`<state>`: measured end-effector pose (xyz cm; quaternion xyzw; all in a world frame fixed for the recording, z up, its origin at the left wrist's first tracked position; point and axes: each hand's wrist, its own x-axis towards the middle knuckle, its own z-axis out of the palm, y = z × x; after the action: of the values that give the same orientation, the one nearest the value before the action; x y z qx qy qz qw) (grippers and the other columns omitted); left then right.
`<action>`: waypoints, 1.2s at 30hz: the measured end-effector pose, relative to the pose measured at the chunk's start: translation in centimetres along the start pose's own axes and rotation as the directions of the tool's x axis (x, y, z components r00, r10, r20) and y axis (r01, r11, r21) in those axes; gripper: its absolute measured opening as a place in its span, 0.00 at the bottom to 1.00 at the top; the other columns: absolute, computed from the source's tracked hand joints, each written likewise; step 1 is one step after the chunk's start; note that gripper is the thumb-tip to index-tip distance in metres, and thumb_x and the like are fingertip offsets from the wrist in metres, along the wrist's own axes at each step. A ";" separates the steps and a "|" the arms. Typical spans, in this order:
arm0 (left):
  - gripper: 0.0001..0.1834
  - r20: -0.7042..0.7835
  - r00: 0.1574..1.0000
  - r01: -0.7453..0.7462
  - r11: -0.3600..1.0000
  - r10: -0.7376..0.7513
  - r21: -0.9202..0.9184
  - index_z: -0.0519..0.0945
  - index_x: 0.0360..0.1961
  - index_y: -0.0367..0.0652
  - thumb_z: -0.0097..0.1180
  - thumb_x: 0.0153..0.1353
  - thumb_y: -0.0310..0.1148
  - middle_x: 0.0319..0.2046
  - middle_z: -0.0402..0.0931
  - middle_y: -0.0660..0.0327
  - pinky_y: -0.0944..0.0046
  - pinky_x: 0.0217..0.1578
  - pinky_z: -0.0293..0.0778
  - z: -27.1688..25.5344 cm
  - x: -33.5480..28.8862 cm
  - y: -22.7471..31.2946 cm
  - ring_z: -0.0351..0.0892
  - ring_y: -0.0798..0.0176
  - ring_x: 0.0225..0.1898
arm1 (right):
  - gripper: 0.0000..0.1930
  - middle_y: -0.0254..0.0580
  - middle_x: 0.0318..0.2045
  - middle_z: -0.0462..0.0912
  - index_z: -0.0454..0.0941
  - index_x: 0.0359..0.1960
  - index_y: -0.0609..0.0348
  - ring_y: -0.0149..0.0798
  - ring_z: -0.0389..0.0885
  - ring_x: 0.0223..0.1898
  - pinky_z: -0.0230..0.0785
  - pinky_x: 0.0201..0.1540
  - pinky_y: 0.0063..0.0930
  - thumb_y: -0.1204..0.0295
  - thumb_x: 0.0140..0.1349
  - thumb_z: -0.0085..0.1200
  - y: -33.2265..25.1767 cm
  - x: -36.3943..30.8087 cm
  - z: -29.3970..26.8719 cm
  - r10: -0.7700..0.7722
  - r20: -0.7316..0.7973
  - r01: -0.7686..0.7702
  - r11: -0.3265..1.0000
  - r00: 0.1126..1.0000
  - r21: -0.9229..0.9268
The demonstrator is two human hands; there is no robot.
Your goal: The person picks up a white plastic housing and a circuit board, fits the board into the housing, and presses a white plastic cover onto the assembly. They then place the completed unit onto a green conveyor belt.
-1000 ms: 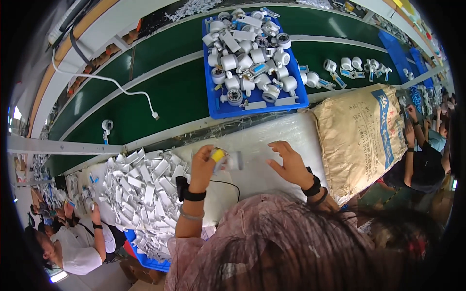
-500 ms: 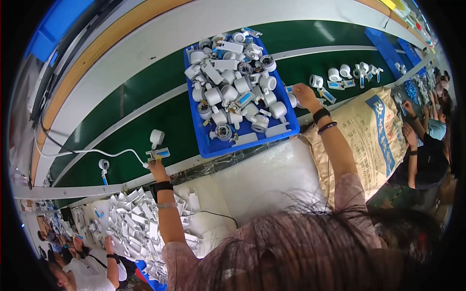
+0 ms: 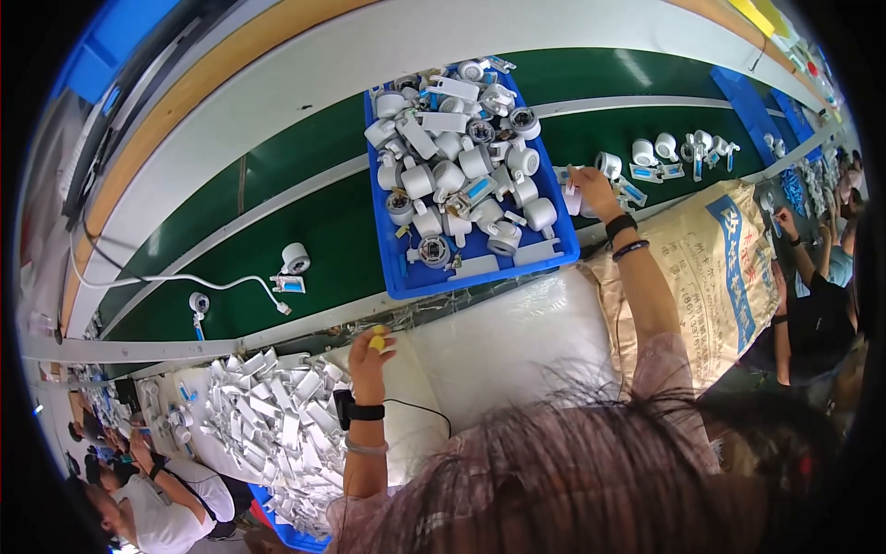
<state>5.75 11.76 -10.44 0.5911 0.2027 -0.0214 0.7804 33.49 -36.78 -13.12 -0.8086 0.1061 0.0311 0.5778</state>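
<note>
My left hand (image 3: 369, 353) is raised over the near edge of the bench, with yellow covers on its fingertips. Its fingers are apart and nothing shows between them. Beyond it, a white cable (image 3: 208, 280) with a metal-ended plug lies on the green belt. Beside that plug rests a white round-headed device (image 3: 294, 258) with a flat blue-marked piece. My right hand (image 3: 595, 191) is at the right side of the blue bin, fingers closed around a white round-headed part (image 3: 572, 199); they partly hide it.
The blue bin (image 3: 480, 285) is heaped with white round parts. More white devices (image 3: 665, 145) stand on the belt at right. White plastic pieces (image 3: 277, 415) are piled at lower left. A brown sack (image 3: 683, 268) lies near my right arm. Other people work at both sides.
My left hand has let go of the cable plug and the white device, and drawn back toward me. The right hand stays by the bin's right side, slightly lower. The whole view has shifted a little.
</note>
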 end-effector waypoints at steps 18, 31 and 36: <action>0.37 0.555 0.749 -0.553 0.803 0.362 0.223 0.55 0.70 0.42 0.57 0.61 0.26 0.65 0.63 0.53 0.57 0.66 0.53 13.6 -6.1 2.0 0.59 0.55 0.68 | 0.07 0.37 0.28 0.83 0.74 0.35 0.57 0.31 0.84 0.34 0.72 0.38 0.20 0.68 0.65 0.56 -12.8 -27.8 4.5 -0.208 0.555 -0.090 0.882 0.806 0.462; 0.29 0.686 0.724 -0.231 0.914 -0.067 0.333 0.70 0.53 0.38 0.68 0.52 0.32 0.46 0.74 0.60 0.68 0.50 0.69 10.7 -10.7 3.7 0.71 0.70 0.48 | 0.06 0.30 0.21 0.79 0.78 0.32 0.60 0.22 0.78 0.25 0.65 0.28 0.17 0.75 0.57 0.64 -13.3 -34.2 3.9 -0.014 0.831 -0.066 0.996 0.557 0.061; 0.26 0.714 0.690 -0.246 0.887 -0.123 0.391 0.69 0.55 0.38 0.64 0.57 0.29 0.46 0.73 0.61 0.69 0.49 0.68 11.9 -12.2 4.2 0.72 0.70 0.47 | 0.05 0.32 0.21 0.79 0.76 0.29 0.60 0.23 0.77 0.23 0.65 0.27 0.19 0.77 0.58 0.61 -10.9 -35.3 3.9 -0.044 0.874 -0.086 0.991 0.484 0.098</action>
<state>-0.79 -0.58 0.16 0.7073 -0.1516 -0.2718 0.6347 1.56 -24.95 1.78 -0.6403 -0.1904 0.4375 0.6020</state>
